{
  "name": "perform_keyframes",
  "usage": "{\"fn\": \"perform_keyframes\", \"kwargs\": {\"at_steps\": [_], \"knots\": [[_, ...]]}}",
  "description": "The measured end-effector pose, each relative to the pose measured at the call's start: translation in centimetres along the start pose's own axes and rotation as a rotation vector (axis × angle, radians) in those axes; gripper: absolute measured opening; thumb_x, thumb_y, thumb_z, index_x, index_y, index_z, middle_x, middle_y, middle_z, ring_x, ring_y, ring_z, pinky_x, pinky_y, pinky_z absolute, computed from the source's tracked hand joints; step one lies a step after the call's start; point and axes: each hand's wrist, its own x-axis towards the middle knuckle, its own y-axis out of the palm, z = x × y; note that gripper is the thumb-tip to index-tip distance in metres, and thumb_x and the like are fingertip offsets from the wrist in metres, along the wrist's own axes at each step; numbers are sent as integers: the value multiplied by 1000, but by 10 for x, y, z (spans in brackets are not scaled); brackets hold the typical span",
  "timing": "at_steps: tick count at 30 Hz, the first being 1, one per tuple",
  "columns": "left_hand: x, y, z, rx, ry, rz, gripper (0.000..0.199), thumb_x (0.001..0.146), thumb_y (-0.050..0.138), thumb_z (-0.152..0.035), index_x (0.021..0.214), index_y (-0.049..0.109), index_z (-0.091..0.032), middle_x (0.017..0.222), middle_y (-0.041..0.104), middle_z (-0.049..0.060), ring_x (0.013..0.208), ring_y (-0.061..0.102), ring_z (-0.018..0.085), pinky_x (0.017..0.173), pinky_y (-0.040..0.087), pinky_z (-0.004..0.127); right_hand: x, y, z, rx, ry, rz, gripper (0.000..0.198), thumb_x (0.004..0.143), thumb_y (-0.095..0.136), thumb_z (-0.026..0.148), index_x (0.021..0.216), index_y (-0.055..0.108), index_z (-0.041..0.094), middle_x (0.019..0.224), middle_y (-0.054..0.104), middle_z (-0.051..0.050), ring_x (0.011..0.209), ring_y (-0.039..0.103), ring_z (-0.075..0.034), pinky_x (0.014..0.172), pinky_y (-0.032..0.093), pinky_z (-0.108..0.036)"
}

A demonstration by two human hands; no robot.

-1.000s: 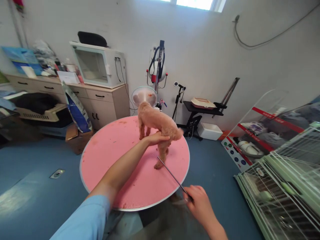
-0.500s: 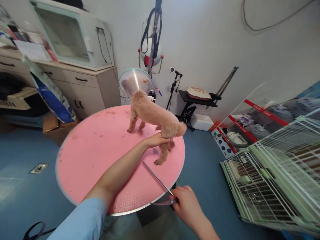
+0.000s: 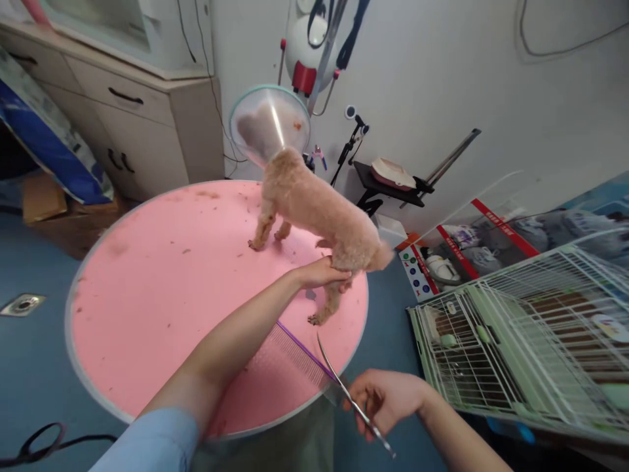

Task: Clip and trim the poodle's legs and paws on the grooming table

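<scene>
A small tan curly-coated dog (image 3: 319,203) stands on the round pink grooming table (image 3: 162,282), facing away. Around its neck is a clear cone (image 3: 270,121) with a teal rim. My left hand (image 3: 324,271) is closed around the dog's upper hind leg, with some fingers hidden behind it. Near the table's front right edge, my right hand (image 3: 383,401) holds curved scissors (image 3: 351,401), blades pointing up and left. A comb (image 3: 304,351) with a purple spine extends leftward from the same hand, teeth downward; the fingers partly hide its near end.
Hair clippings lie scattered over the tabletop. Behind the dog are a white and red dryer (image 3: 305,56) and a metal post with straps. Wire cages (image 3: 515,341) stand at right, a cabinet (image 3: 128,131) at back left. A black strap (image 3: 44,446) loops at lower left.
My view has shifted closer. My right hand has turned, so the scissors and the comb's teeth now show clearly. My left hand keeps its grip on the dog's hind leg.
</scene>
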Motion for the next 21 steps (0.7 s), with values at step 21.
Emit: {"fn": "perform_keyframes", "kwargs": {"at_steps": [21], "knots": [[0,-1,-1,-75,-31,40,15,77,66,-19,73,54,-11,62,53,-1,57,51,10,64,44,29,11,-28,-14,239,-13,-192,61,52,89,21,109,69,14,77,74,-5,58,68,-12,55,53,-17]]}}
